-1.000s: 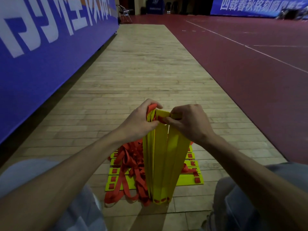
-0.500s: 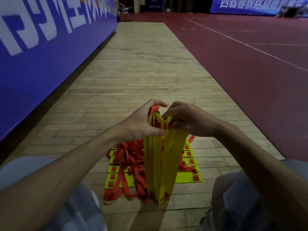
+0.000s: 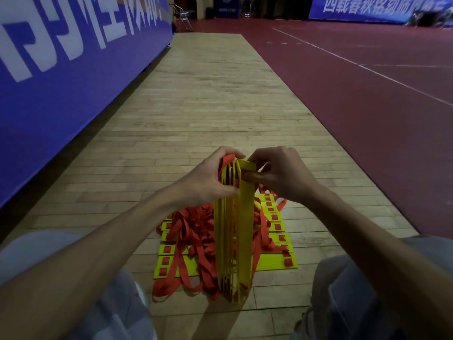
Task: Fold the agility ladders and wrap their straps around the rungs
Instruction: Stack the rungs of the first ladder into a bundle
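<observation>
Rungs (image 3: 232,229), thin yellow plastic strips, stand on end in a tight bundle on the wooden floor (image 3: 208,94), between the person's knees (image 3: 367,290), seen from the head camera. The left hand (image 3: 208,177) grips the top of the bundle, thumb on the near side and fingers curled over the far side. The right hand (image 3: 282,175) pinches the top end of the rightmost rung, which stands slightly apart from the others. Red straps (image 3: 193,231) spill from the bundle's left side in loose loops onto the floor. A flat ladder (image 3: 277,262) lies fanned out under and behind the bundle.

The rungs look light, and stiff enough to stand upright. They are probably smooth enough to slide on one another, so squeezing across the whole stack near one end should hold them best. The straps look like soft, limp webbing that tangles easily. A single free length, pulled taut, would be the place to take hold for wrapping.

The left fingertips are hidden behind the bundle, and both hands cover where the straps meet the rung tops. No free strap end can be made out in the tangle. Whether the flat ladder is joined to the held bundle cannot be told. The light is dim, and the bundle's foot sits in shadow.
</observation>
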`<state>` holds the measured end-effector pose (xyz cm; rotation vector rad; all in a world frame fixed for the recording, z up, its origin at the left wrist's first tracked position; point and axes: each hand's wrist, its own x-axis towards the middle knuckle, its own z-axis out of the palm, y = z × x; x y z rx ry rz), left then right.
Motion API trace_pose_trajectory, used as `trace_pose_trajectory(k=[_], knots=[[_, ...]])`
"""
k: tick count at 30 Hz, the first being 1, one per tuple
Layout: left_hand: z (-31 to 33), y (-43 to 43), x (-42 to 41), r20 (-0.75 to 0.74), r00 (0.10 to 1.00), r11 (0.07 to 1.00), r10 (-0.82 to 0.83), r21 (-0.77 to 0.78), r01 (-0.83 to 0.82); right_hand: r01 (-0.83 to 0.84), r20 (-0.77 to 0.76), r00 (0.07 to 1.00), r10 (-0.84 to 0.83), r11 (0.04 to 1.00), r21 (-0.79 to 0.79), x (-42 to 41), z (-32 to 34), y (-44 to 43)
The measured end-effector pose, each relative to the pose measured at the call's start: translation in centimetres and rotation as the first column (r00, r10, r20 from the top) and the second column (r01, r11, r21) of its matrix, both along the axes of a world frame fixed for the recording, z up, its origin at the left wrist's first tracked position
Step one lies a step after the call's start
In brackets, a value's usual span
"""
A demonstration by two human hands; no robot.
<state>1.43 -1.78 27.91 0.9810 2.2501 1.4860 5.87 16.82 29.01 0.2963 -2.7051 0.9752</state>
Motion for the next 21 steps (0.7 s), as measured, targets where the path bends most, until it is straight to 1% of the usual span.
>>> trace_pose_trajectory(k=[2,4,6,8,10,14,17,21], knots=[[-0.1,0.1,0.2,0.014,1.000,1.000,-0.018,0.018,0.018,0.003,-0.046,0.999,-0.003,1.000,0.010,-0.1,-0.4,-0.6],[-0.1,0.2,0.2,0.022,1.000,1.000,-0.013,0.027,0.012,-0.001,-0.047,0.999,0.001,1.000,-0.001,-0.2,-0.5,-0.8],[0.0,0.1,0.2,0.014,1.000,1.000,0.012,0.018,-0.012,-0.035,0.004,0.999,0.035,0.999,0.006,-0.2,-0.2,-0.5],[0.0,0.0,0.1,-0.012,0.999,0.999,0.041,0.001,-0.041,-0.122,0.095,0.988,0.118,0.992,0.034,0.0,0.3,-0.1],[0.1,0.0,0.2,-0.030,0.998,0.999,0.053,0.001,-0.053,-0.189,0.171,0.968,0.183,0.982,0.015,0.2,0.5,0.1],[0.1,0.2,0.3,-0.052,0.998,0.999,0.035,-0.001,-0.035,-0.156,0.221,0.962,0.161,0.987,-0.038,0.5,0.1,0.0],[-0.1,0.4,0.3,-0.041,0.999,0.999,0.029,0.014,-0.029,-0.158,0.273,0.946,0.174,0.984,-0.078,0.4,-0.2,-0.3],[-0.4,0.4,0.2,-0.012,0.997,0.996,0.079,0.038,-0.078,-0.118,0.357,0.927,0.118,0.993,-0.023,0.4,-0.6,-0.3]])
